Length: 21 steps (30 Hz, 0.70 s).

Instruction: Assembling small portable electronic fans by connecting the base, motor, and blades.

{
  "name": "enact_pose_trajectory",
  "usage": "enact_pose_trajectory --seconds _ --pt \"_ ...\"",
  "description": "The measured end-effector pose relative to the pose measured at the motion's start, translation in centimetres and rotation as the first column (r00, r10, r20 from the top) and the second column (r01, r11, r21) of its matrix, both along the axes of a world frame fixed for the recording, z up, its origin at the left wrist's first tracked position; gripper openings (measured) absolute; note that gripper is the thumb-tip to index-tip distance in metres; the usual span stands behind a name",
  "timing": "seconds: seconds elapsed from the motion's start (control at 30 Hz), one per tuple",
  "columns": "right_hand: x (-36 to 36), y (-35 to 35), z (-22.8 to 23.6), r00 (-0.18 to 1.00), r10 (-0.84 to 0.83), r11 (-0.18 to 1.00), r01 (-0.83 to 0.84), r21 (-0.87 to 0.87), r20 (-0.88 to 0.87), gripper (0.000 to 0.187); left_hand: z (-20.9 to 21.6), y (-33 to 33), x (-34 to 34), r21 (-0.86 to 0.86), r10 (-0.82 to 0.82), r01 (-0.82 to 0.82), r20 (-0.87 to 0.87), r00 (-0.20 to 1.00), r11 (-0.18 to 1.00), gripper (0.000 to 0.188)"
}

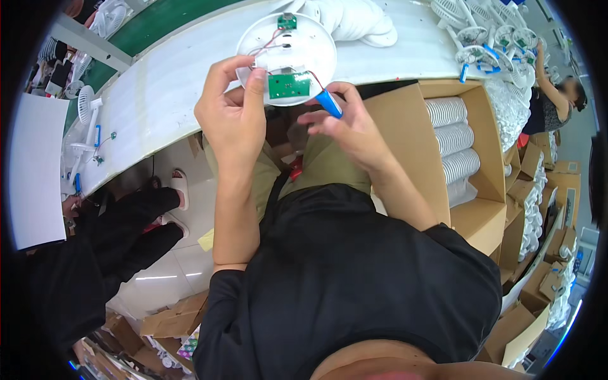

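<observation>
My left hand (pixel 235 120) grips the left rim of a round white plastic base (pixel 323 57), thumb on its inner face. A green circuit board (pixel 289 85) lies across the near part of the base, and a smaller green board (pixel 287 22) sits at its far edge. Thin red wires run between the parts. At the near right rim, a blue cylindrical battery (pixel 329 103) on wires sticks out of the base. The fingers of my right hand (pixel 354 130) close loosely around its lower end.
White round discs (pixel 354 22) are stacked behind the base on the white worktable (pixel 171 82). An open cardboard box (pixel 484 145) with ribbed white parts stands at my right. White fans with blue batteries (pixel 481 47) lie at the far right. Other people (pixel 557 101) work nearby, one seated at left.
</observation>
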State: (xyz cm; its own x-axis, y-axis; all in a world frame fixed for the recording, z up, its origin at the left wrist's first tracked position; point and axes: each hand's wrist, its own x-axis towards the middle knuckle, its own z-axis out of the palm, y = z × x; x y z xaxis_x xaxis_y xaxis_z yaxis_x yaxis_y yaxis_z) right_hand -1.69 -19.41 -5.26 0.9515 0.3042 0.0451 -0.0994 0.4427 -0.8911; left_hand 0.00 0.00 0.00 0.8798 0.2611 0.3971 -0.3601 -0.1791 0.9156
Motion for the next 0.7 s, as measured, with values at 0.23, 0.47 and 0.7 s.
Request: enact_pose_trajectory --seconds 0.23,0.47,0.7 --pt "1.5 -0.5 0.9 0.979 -0.2 0.873 0.193 0.447 -0.033 0.02 0.5 -0.4 -0.8 -0.028 -0.019 0.019 0.005 1.0 0.999 0.018" --pt "1.8 -0.8 6.2 0.809 -0.239 0.952 0.305 -0.036 0.537 0.027 0.7 -1.7 -1.5 0.032 0.06 -0.059 -0.012 0.998 0.998 0.016" --pt "3.1 -0.3 7.8 0.709 -0.041 0.774 0.468 -0.426 0.704 0.027 0.4 -1.8 -1.4 0.052 0.08 -0.08 0.012 0.997 0.995 0.017"
